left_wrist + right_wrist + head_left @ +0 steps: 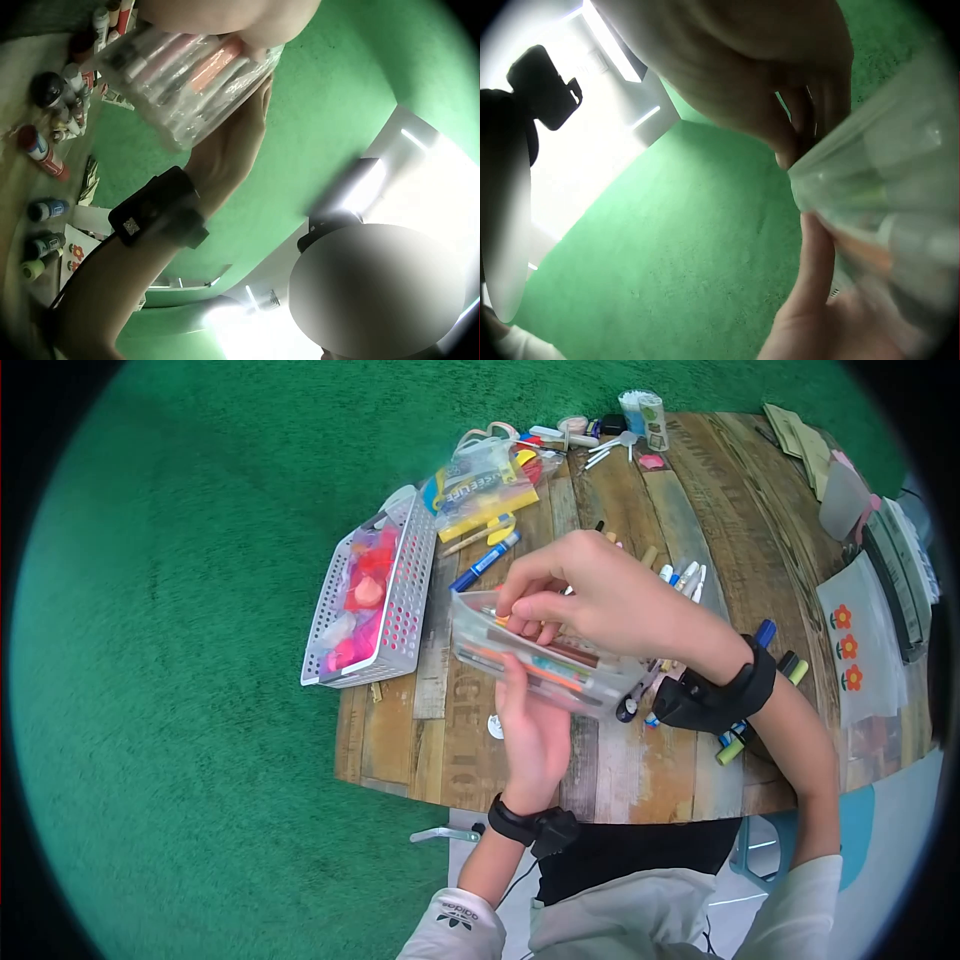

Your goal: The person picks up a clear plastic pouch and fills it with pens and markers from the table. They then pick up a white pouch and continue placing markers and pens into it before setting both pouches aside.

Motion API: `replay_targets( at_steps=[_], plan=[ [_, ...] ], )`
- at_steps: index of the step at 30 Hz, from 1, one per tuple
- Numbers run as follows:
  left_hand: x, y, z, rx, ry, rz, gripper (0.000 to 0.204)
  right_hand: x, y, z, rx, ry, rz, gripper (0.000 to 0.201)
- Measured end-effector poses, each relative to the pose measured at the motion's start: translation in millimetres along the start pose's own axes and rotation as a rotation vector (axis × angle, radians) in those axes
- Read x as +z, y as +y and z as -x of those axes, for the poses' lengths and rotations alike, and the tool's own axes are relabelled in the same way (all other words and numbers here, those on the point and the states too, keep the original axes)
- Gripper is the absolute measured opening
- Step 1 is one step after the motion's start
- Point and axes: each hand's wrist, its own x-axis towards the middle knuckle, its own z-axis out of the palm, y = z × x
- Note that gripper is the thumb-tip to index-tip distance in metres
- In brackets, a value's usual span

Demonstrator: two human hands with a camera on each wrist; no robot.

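Pouch (pixel 592 685) with pens (pixel 217 65) was held above the bench (pixel 640 780). Step in hand appeared to be handling its contents; the next move likely called for a steady pouch and a careful pinch. Left hand (pixel 535 740) grasped the pouch from below. Right hand (pixel 605 598) arched over it, fingers bent into the opening; whether it gripped anything could not be told.

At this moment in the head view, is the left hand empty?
No: the left hand holds the clear plastic case, its thumb against the side.

Gap between basket (pixel 408 592) and pouch (pixel 592 691), markers (pixel 731 751) crowding right
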Motion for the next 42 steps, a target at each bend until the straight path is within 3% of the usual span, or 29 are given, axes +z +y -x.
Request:
replay_targets(
  at_steps=[3,5,8,11,20,23,26,30,32,38,42],
  plan=[
    [0,6,-4,-0.007,-0.011,0.026,0.057,-4,-3,2,0.015,-0.09,-0.104,0.017],
    [0,6,-5,0.017,0.015,0.021,0.057,-4,-4,2,-0.131,-0.095,0.123,0.017],
    [-2,4,-3,0.047,0.079,0.022,0.057,-4,-14,4,0.026,-0.102,0.195,0.014],
    [-8,2,-2,0.058,0.113,-0.009,0.059,-4,-5,5,-0.062,-0.119,0.28,0.016],
    [-5,4,-1,0.181,0.168,-0.109,0.062,-10,-18,11,-0.042,-0.216,0.453,0.025],
    [-5,2,-2,0.229,0.189,-0.122,0.061,-5,-10,13,-0.189,-0.157,0.48,0.018],
    [-3,2,-3,0.272,0.193,-0.114,0.059,-1,-9,15,-0.231,-0.058,0.53,0.012],
    [2,2,-2,0.312,0.192,-0.105,0.055,0,-14,16,-0.181,-0.071,0.576,0.009],
    [1,-1,-2,0.32,0.226,-0.092,0.054,3,-8,17,-0.299,-0.01,0.604,0.009],
    [0,-6,1,0.335,0.311,-0.076,0.053,7,-10,15,-0.209,-0.063,0.606,0.01],
    [-8,-5,-2,0.314,0.331,-0.067,0.052,11,-3,12,-0.25,-0.045,0.549,0.009]
  ],
)
